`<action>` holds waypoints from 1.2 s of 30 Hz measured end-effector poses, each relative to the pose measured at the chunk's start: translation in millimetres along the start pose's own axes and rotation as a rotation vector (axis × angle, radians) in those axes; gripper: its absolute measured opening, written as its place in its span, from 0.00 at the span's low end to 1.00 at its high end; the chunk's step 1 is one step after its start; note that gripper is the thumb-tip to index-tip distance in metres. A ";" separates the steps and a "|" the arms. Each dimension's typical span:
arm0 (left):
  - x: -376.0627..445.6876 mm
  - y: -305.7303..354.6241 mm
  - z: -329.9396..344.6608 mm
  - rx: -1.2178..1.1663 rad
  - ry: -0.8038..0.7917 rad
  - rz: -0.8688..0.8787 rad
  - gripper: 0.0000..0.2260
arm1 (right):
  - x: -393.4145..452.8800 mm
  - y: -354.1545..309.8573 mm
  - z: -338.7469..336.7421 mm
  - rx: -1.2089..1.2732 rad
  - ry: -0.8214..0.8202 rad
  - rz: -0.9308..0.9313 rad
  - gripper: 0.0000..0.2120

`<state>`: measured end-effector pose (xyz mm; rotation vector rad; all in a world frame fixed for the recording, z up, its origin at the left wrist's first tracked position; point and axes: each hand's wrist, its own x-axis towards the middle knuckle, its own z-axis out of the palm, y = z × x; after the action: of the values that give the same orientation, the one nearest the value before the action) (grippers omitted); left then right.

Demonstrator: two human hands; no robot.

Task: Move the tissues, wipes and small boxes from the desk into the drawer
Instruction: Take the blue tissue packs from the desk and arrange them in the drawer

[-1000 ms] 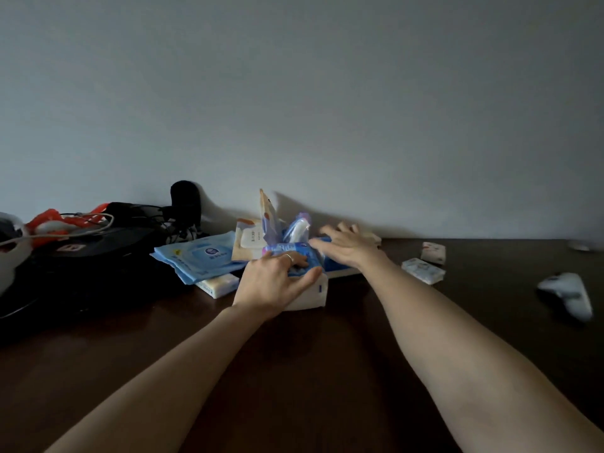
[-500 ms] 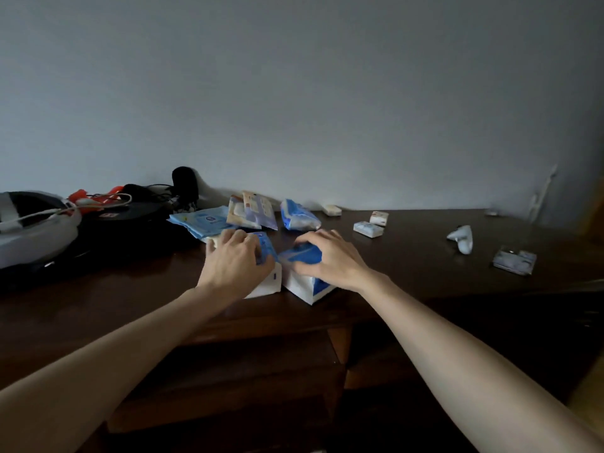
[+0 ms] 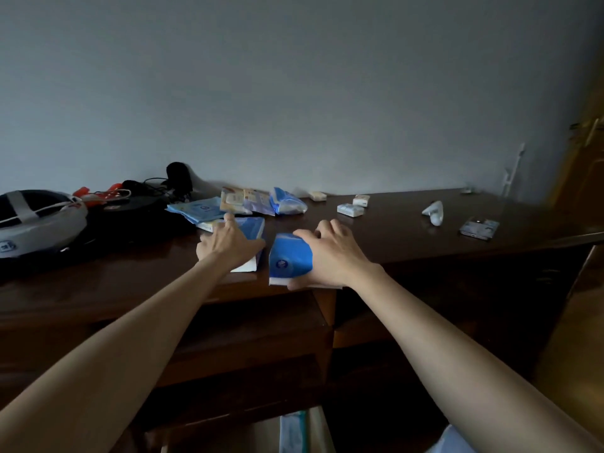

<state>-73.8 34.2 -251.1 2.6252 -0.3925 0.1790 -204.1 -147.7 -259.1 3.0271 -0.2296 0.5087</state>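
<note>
My right hand (image 3: 333, 253) grips a blue and white tissue pack (image 3: 289, 261) at the front edge of the dark wooden desk (image 3: 408, 237). My left hand (image 3: 225, 245) lies closed on a second blue and white tissue pack (image 3: 251, 232) just left of it. Behind them lie a light blue wipes pack (image 3: 199, 209), a beige wipes pack (image 3: 233, 200), a purple-toned pack (image 3: 261, 202) and a blue plastic pack (image 3: 287, 202). Three small white boxes (image 3: 350, 209) (image 3: 361, 200) (image 3: 317, 196) sit further right. Drawer fronts (image 3: 248, 328) show below the desk top; an open drawer with packs inside (image 3: 294, 433) shows at the bottom.
A white headset (image 3: 36, 220), a black device with cables and a red strap (image 3: 127, 204) fill the desk's left. A white controller (image 3: 434, 211) and a phone-like slab (image 3: 478, 227) lie at the right. A wooden door (image 3: 585, 178) stands at the far right.
The view has pulled back and down, showing the desk front and drawers. Both hands slid the two tissue packs toward the front edge; the right pack now overhangs it.
</note>
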 end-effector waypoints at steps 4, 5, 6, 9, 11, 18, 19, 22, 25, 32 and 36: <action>-29.3 -7.2 -10.0 -0.158 -0.053 -0.034 0.35 | -26.4 -13.6 28.0 0.110 0.267 0.101 0.56; -41.5 -7.2 -11.8 -0.221 -0.039 -0.025 0.35 | -32.6 -19.7 34.3 0.135 0.383 0.141 0.54; -54.7 -8.0 -11.7 -0.270 -0.016 -0.006 0.34 | -38.7 -26.3 39.6 0.185 0.487 0.191 0.51; -101.2 -23.9 1.0 -0.409 0.121 0.081 0.33 | -66.3 -41.7 63.1 0.451 0.625 0.293 0.49; -134.1 -42.7 15.9 -0.611 0.190 0.121 0.35 | -97.4 -50.7 90.6 0.736 0.650 0.309 0.49; -227.4 -120.8 136.0 -1.217 -0.268 0.089 0.44 | -206.1 -87.4 183.1 1.469 0.286 0.340 0.39; -235.8 -133.8 153.5 -1.319 -0.346 0.034 0.42 | -212.7 -87.9 191.6 1.483 0.204 0.329 0.39; -251.2 -165.1 198.1 -1.418 -0.445 -0.200 0.31 | -223.7 -91.3 217.8 1.503 -0.048 0.275 0.38; -261.7 -185.5 233.0 -1.350 -0.339 -0.581 0.35 | -240.0 -93.3 254.7 1.418 -0.211 0.345 0.38; -260.8 -232.9 264.1 -1.124 -0.148 -0.972 0.31 | -278.4 -71.2 333.2 0.534 -0.672 0.255 0.57; -260.5 -234.8 265.3 -1.061 -0.246 -0.883 0.33 | -268.1 -77.5 359.5 0.368 -0.652 0.058 0.55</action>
<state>-234.4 169.9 -637.3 1.5426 0.5002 -0.5098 -327.4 -66.0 -689.5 3.4455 -0.2757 -0.5153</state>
